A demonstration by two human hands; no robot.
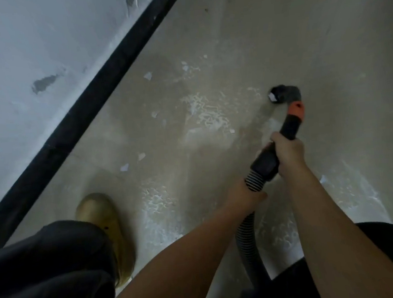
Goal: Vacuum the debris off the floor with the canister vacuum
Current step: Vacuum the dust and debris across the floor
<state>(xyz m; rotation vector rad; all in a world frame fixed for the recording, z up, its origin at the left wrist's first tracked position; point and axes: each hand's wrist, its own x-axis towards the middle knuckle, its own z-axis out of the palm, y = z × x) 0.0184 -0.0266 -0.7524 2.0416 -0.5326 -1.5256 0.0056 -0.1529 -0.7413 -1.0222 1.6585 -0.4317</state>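
A black vacuum handle with an orange collar ends in a dark nozzle low over the beige floor; a white flake sits at the nozzle mouth. My right hand grips the handle from above. Just behind it, my left hand holds the ribbed hose, which runs down to the bottom edge. White debris flakes and a patch of white dust lie left of the nozzle. More dust lies near my foot.
A black baseboard runs diagonally under a white, chipped wall on the left. My olive shoe and dark trouser leg stand at lower left. A dark shape, perhaps my other leg, fills the lower right corner.
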